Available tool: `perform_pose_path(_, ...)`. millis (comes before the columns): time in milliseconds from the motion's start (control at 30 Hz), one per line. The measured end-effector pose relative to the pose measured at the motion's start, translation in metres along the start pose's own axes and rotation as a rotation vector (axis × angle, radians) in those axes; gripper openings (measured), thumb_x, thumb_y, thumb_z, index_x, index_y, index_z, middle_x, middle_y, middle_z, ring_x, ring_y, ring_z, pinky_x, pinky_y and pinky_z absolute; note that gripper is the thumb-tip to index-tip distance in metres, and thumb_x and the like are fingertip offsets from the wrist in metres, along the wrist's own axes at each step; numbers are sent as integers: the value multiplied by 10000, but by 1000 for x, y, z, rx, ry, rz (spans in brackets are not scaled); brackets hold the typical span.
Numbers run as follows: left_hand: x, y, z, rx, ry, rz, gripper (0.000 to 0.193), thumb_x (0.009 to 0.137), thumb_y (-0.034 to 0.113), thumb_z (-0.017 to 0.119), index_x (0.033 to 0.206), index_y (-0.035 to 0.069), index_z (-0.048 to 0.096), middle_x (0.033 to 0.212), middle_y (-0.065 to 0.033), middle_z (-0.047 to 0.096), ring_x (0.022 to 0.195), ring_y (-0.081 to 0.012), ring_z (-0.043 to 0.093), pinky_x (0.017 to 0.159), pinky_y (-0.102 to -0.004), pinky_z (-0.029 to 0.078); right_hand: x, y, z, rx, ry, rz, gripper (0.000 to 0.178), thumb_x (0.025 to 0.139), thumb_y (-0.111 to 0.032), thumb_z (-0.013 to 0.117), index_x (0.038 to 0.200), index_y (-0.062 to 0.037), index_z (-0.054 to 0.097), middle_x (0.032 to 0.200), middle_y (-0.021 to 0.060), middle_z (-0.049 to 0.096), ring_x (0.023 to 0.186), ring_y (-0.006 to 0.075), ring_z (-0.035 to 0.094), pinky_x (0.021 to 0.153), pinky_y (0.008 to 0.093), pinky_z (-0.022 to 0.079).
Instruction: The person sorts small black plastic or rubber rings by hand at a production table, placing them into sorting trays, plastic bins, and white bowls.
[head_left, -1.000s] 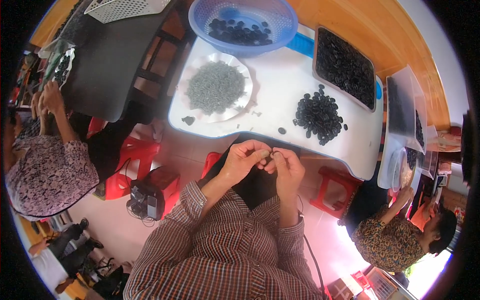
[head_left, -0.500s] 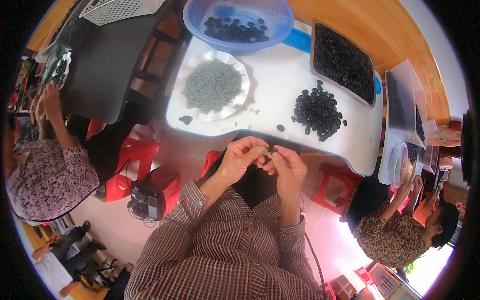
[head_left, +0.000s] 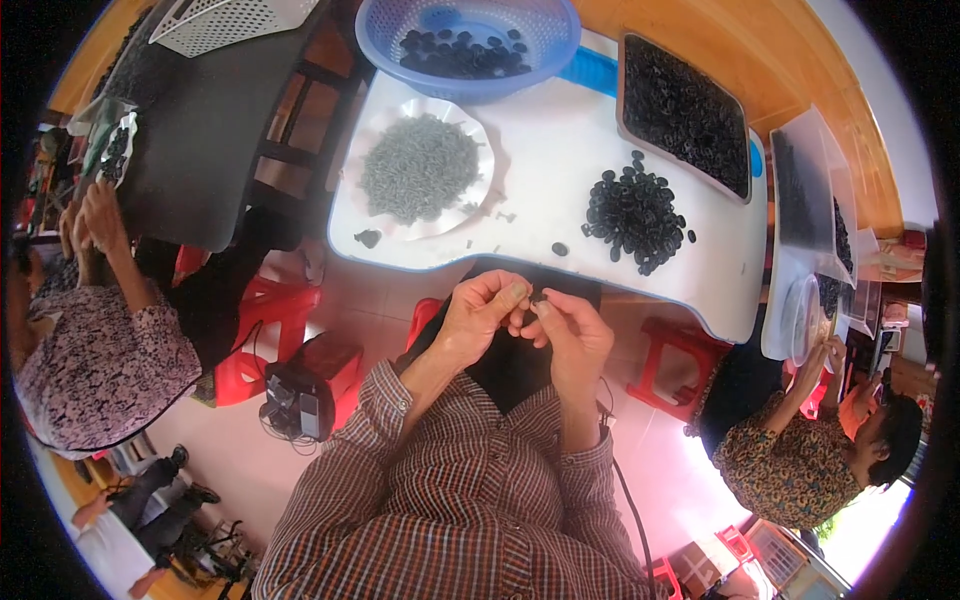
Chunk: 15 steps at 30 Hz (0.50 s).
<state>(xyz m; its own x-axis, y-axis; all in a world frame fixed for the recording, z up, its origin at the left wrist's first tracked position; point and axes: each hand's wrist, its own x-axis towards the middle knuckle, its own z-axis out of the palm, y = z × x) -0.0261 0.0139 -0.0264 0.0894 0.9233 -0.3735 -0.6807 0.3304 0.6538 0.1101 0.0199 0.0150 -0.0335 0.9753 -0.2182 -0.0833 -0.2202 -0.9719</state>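
Note:
My left hand (head_left: 482, 318) and my right hand (head_left: 566, 333) meet just below the near edge of the white table (head_left: 560, 160), over my lap. Their fingertips pinch a small black ring (head_left: 537, 297) between them; most of it is hidden by the fingers. On the table ahead of my right hand lies a loose pile of black rings (head_left: 634, 210). Ahead of my left hand a white plate (head_left: 479, 141) holds a heap of small grey pieces (head_left: 419, 166).
A blue basket (head_left: 470, 45) with black rings and a dark tray (head_left: 683, 110) full of them stand at the table's far side. Red stools (head_left: 678, 368) flank my legs. One person sits at a dark table on the left (head_left: 90, 340), another at the right (head_left: 800, 455).
My hands stay together at the table's edge with only small finger movements; the view has shifted slightly.

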Motion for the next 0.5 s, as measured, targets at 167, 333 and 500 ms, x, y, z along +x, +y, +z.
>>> perform_pose_path(167, 0, -1, 1, 24, 8, 10, 177, 939, 196, 595, 919, 22, 617, 745, 3, 582, 581, -64, 504, 519, -199, 419, 0, 0, 3, 6, 18, -5, 140, 862, -5, 630, 998, 29, 642, 798, 85, 666, 608, 117, 634, 507, 191, 451)
perform_pose_path(333, -1, -3, 2, 45, 13, 26, 183, 939, 204, 596, 918, 24, 617, 740, 7, 577, 571, -59, 487, 502, -195, 391, -2, -3, 8, -16, 59, -13, 113, 863, -6, 632, 972, 26, 638, 792, 80, 665, 594, 109, 629, 495, 185, 443)
perform_pose_path(500, -2, -2, 4, 48, 20, 31, 180, 937, 206, 601, 908, 29, 618, 733, 14, 572, 568, -52, 478, 504, -194, 389, -2, -2, 8, -3, 52, -9, 101, 865, -12, 634, 960, 22, 636, 780, 76, 664, 596, 106, 631, 490, 184, 439)
